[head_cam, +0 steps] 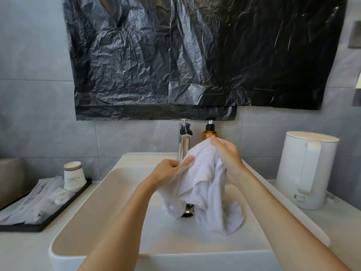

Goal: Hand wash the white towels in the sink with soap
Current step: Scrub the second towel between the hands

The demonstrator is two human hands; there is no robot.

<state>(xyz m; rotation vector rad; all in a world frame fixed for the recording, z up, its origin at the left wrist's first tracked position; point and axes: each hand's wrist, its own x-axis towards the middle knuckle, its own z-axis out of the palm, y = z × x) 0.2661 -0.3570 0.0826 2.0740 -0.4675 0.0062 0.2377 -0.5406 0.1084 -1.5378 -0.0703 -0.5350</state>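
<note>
Two hands hold one white towel (pixel 203 184) above the sink (pixel 109 194): left hand (pixel 168 171) pinches a fold, right hand (pixel 228 155) grips its top. Soft, limp terry; likely heavy when wet. Best bunched, not pinched.

The white terry-cloth towel (pixel 203 184) looks rough and fluffy; the glossy white ceramic sink (pixel 93 202) smooth; the chrome metal tap (pixel 184 141) mirror-bright; the crinkled black plastic sheet (pixel 195 55) shiny.
</note>
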